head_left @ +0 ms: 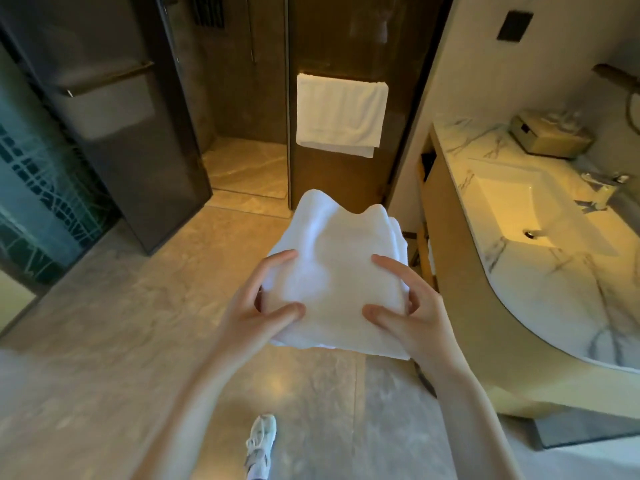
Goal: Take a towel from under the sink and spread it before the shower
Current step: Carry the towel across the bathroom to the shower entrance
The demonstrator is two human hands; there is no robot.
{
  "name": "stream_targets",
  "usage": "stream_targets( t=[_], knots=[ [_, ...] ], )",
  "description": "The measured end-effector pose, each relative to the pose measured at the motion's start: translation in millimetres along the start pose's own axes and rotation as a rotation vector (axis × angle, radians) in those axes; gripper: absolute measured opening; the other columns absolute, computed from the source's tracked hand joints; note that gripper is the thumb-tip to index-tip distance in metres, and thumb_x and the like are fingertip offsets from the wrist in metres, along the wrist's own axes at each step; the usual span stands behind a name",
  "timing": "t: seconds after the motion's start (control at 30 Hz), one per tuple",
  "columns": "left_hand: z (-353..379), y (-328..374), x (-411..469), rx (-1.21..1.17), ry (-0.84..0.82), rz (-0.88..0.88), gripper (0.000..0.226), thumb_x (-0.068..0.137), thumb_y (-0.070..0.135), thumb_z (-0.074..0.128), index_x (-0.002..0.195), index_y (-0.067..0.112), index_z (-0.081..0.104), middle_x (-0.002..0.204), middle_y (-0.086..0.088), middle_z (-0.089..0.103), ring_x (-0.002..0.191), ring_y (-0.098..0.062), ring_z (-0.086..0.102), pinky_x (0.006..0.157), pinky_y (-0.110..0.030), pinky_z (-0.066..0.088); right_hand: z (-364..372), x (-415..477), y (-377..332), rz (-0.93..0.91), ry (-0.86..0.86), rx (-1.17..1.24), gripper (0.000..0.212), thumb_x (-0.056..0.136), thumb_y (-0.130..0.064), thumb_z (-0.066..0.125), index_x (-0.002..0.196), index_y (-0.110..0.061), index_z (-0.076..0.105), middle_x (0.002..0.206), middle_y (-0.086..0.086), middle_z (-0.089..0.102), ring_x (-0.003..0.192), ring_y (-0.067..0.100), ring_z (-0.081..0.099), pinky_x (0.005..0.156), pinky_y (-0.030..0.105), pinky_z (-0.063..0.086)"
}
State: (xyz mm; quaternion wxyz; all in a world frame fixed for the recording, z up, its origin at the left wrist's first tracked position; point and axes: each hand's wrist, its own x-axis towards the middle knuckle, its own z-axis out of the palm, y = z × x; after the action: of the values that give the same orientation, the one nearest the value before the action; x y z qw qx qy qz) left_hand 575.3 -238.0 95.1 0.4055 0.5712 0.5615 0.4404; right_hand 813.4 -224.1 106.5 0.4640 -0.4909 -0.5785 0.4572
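Note:
A folded white towel is held in front of me at waist height, over the floor. My left hand grips its near left corner, thumb on top and fingers under. My right hand grips the near right corner the same way. The shower lies straight ahead, its dark glass door swung open to the left. The sink is set in a marble counter on my right, with the cabinet below it.
A second white towel hangs on the glass panel beside the shower entry. A tissue box and a tap stand on the counter. My white shoe is on the polished stone floor.

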Motion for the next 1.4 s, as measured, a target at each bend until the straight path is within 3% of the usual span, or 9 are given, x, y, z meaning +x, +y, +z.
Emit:
stream_targets(
  t=[0.1,0.3,0.4,0.5,0.63,0.73,0.87,1.07,1.4],
  knots=[
    [8,0,-51,-0.053,0.019,-0.04,0.068,0.067,0.022,0.07,0.126,0.049,0.053,0.097,-0.004,0.06,0.071,-0.018,0.057,0.058,-0.034,0.049,-3,-39,6,0.01,-0.054,0.002,0.065,0.072,0.002,0.079,0.118,-0.043,0.065,0.105,-0.011,0.068,0.092,0.003,0.065,0.069,0.019,0.056],
    [-18,-7,-122,-0.033,0.173,-0.074,0.064,0.067,0.022,0.071,0.122,0.05,0.055,0.075,0.023,0.056,0.06,-0.001,0.05,0.053,-0.012,0.041,30,-75,4,0.002,-0.17,0.026,0.066,0.07,0.001,0.081,0.115,-0.045,0.066,0.102,-0.018,0.069,0.092,0.007,0.065,0.074,0.026,0.058],
    [-43,-11,-147,-0.009,0.232,-0.071,0.064,0.068,0.023,0.072,0.124,0.049,0.054,0.063,0.023,0.052,0.052,-0.001,0.043,0.049,-0.011,0.035,59,-82,-4,-0.02,-0.225,0.003,0.066,0.07,0.0,0.082,0.115,-0.046,0.066,0.101,-0.018,0.067,0.092,0.007,0.063,0.078,0.032,0.059],
    [-73,-18,-167,-0.019,0.284,-0.063,0.064,0.07,0.023,0.072,0.126,0.048,0.053,0.073,0.024,0.057,0.059,-0.001,0.051,0.054,-0.011,0.037,94,-86,-12,-0.041,-0.284,0.001,0.067,0.07,0.0,0.081,0.116,-0.045,0.066,0.1,-0.025,0.065,0.092,0.002,0.062,0.079,0.027,0.058],
    [-127,-35,-190,-0.019,0.308,-0.106,0.067,0.074,0.026,0.072,0.13,0.053,0.048,0.087,0.011,0.059,0.072,-0.019,0.056,0.059,-0.02,0.042,155,-91,-20,-0.053,-0.341,0.034,0.066,0.07,0.001,0.08,0.116,-0.043,0.066,0.102,-0.033,0.064,0.094,-0.006,0.062,0.072,0.013,0.053],
    [-178,-49,-207,-0.021,0.326,-0.08,0.066,0.077,0.022,0.072,0.131,0.05,0.048,0.103,0.025,0.058,0.087,-0.009,0.06,0.063,-0.019,0.048,211,-99,-25,-0.069,-0.362,0.053,0.067,0.07,0.003,0.08,0.117,-0.044,0.066,0.104,-0.037,0.062,0.097,-0.009,0.061,0.071,0.009,0.051],
    [-252,-67,-226,0.003,0.348,-0.081,0.067,0.075,0.028,0.071,0.133,0.049,0.046,0.122,0.024,0.054,0.107,-0.011,0.059,0.079,-0.035,0.052,286,-107,-36,-0.074,-0.391,0.089,0.069,0.07,0.002,0.08,0.115,-0.048,0.066,0.107,-0.032,0.065,0.096,-0.005,0.064,0.071,0.012,0.053],
    [-334,-83,-232,0.031,0.34,-0.036,0.065,0.076,0.031,0.069,0.134,0.048,0.046,0.129,0.033,0.046,0.116,0.005,0.05,0.08,-0.01,0.046,367,-108,-52,-0.064,-0.4,0.124,0.067,0.07,0.003,0.079,0.118,-0.042,0.067,0.117,-0.019,0.067,0.106,0.002,0.064,0.081,0.022,0.056],
    [-386,-120,-146,0.005,0.29,-0.026,0.067,0.077,0.029,0.068,0.136,0.048,0.043,0.135,0.03,0.043,0.117,0.0,0.051,0.081,-0.018,0.047,419,-26,-49,-0.033,-0.38,0.098,0.065,0.072,0.001,0.078,0.116,-0.045,0.067,0.118,-0.016,0.064,0.1,-0.004,0.062,0.072,0.016,0.054]
  ],
)
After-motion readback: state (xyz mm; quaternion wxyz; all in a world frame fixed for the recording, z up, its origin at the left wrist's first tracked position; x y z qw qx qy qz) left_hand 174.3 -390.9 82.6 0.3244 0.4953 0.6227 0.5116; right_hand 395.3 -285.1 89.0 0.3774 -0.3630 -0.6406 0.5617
